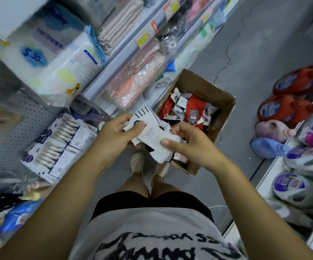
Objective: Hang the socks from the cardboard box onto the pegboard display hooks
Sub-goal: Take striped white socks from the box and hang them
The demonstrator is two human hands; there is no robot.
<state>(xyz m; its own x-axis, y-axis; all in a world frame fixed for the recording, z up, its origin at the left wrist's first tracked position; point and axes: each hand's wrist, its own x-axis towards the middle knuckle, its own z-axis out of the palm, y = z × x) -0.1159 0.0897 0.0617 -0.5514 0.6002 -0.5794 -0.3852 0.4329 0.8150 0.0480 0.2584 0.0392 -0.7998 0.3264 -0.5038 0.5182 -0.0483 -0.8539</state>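
While pinched in both grips, left hand (114, 132) at the striped end, right hand (189, 145) at the lower: white socks (152, 128) at frame centre by cardboard box (217, 98), lying upper-left to lower-right; pegboard (20, 128) at left, nearer left hand.

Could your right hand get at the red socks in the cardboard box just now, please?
Probably: the cardboard box is open and the red socks lie uncovered, but the right hand holds white socks.
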